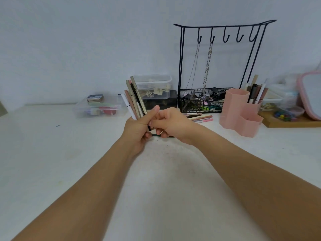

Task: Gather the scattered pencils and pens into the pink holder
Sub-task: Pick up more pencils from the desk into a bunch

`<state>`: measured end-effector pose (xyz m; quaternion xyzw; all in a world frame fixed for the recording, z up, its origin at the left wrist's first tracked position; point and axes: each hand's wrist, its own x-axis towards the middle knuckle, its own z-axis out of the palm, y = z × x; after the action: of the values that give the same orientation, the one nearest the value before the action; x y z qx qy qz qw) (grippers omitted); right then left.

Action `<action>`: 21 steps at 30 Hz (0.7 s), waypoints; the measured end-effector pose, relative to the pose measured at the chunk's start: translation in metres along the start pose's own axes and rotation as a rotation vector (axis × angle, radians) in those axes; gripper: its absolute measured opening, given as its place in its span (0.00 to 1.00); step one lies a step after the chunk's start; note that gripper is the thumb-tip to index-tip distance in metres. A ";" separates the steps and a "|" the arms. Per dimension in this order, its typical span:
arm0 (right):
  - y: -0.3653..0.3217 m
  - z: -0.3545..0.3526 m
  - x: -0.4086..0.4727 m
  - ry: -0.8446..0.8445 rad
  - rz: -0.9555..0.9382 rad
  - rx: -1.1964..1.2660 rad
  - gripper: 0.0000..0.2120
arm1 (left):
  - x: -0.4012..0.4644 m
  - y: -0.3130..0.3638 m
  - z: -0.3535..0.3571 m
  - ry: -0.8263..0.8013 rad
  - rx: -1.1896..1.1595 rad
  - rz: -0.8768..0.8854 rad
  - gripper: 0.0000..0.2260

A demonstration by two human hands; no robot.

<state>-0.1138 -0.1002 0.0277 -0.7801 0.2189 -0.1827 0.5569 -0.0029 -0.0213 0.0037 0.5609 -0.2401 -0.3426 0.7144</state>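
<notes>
My left hand (139, 131) grips a bundle of several pens and pencils (134, 100) that stand upright and fan out above my fist. My right hand (171, 125) is closed right beside it, its fingers pinching a dark pen (157, 135) low at the bundle's base. Several more pens (199, 117) lie loose on the white table behind my right hand. The pink holder (240, 117), made of hexagonal cups, stands to the right, with several pens (256, 93) upright in its back cup.
A black wire rack (206, 101) with hooks and hanging chains stands behind the loose pens. Clear plastic boxes (99, 106) sit at the back left and centre. At the far right, a wooden tray (291, 121) and a pink-rimmed mirror (311, 94).
</notes>
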 end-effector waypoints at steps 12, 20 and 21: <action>-0.002 -0.023 0.001 0.098 -0.085 -0.344 0.12 | 0.004 0.006 -0.003 0.094 -0.014 0.049 0.14; 0.011 -0.019 0.003 0.004 -0.085 -0.852 0.04 | 0.009 0.012 -0.013 0.226 -0.027 0.028 0.18; 0.009 -0.020 0.002 -0.007 -0.071 -0.874 0.03 | 0.009 0.012 -0.013 0.235 -0.018 0.023 0.18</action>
<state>-0.1238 -0.1201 0.0252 -0.9501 0.2466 -0.0893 0.1688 0.0149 -0.0179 0.0117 0.5878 -0.1581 -0.2685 0.7466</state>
